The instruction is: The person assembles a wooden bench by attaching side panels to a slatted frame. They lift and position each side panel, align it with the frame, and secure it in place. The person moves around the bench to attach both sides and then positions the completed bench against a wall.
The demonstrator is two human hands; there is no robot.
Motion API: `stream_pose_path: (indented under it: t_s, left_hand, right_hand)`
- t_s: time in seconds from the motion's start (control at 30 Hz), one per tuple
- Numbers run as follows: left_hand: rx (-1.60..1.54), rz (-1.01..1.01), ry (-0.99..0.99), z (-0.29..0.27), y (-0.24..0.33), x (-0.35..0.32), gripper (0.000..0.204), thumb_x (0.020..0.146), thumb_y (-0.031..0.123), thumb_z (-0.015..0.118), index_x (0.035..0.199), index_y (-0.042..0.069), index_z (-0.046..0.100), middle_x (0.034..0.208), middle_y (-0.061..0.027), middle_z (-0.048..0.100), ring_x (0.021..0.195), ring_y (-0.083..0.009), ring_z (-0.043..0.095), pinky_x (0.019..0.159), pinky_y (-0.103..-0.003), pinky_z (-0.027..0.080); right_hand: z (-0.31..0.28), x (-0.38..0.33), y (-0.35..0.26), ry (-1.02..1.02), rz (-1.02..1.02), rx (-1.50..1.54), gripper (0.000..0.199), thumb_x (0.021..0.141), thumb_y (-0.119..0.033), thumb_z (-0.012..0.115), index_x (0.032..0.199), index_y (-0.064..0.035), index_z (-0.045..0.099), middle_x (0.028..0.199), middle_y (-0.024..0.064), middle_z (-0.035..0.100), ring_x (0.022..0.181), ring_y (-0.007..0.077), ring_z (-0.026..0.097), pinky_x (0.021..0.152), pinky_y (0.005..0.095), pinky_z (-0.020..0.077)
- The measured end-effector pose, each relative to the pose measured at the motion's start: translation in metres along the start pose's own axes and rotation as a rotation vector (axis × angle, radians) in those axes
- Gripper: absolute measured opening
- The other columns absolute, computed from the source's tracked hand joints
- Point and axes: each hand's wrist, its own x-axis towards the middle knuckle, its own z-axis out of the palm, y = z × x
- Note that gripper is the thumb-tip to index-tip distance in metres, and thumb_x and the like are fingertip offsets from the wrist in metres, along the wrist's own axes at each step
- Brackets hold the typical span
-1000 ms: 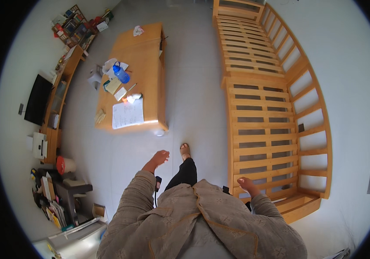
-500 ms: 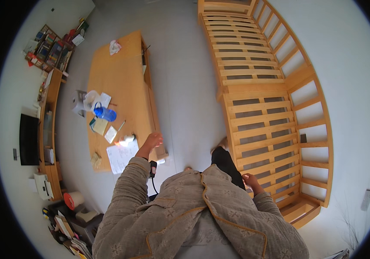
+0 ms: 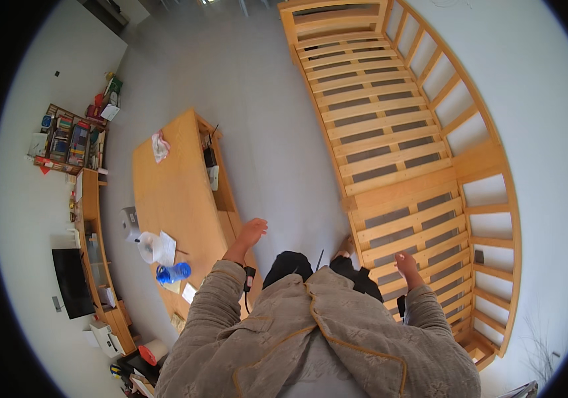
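My left hand (image 3: 253, 232) is held out above the near right edge of the wooden table (image 3: 164, 172), fingers loosely bent and slightly apart, with nothing in it. Over the slats of the long wooden bench frame (image 3: 403, 205) my right hand (image 3: 405, 263) is raised, its fingers curled in and no object showing in them. Neither hand appears to touch the furniture. On the table a blue bottle (image 3: 174, 272) lies beside a clear round container (image 3: 150, 247) and a white sheet (image 3: 167, 249). My left forearm hides the table's near end.
A crumpled cloth (image 3: 160, 146) lies toward the table's far end. Grey floor (image 3: 277, 132) runs between table and bench. Along the left wall stand a low wooden cabinet (image 3: 90, 199), a dark television (image 3: 73, 283), a bookshelf (image 3: 68, 140) and a white printer (image 3: 107, 339).
The view has shifted forward, so the table and bottle sit lower. My right hand has come up from beside my thigh, and a dark-trousered leg now shows in the middle.
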Motion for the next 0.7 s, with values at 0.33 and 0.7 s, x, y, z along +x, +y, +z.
stream_pose_path:
  t_s: [0.33,0.7]
  left_hand:
    - [0.161,0.118,-0.074,-0.167,0.120,0.226,0.037,0.088,0.034,0.050,0.095,-0.001,0.059,0.086,-0.0091,0.063,0.075,-0.0185,0.059,0.070,-0.032,0.047]
    - [0.106,0.032,-0.060,-0.373,0.287,0.421,0.040,0.087,0.035,0.049,0.104,0.000,0.057,0.095,-0.0096,0.060,0.086,-0.0206,0.059,0.074,-0.034,0.046]
  right_hand:
    - [0.090,0.176,-0.135,-0.180,0.108,-0.350,0.039,0.082,-0.042,0.045,0.087,-0.0087,0.064,0.081,0.0197,0.063,0.083,0.0366,0.062,0.073,0.0466,0.0480]
    - [0.188,0.292,-0.398,-0.254,0.139,-0.227,0.040,0.079,-0.044,0.055,0.095,-0.0092,0.067,0.091,0.0171,0.066,0.091,0.0311,0.063,0.079,0.0383,0.0490]
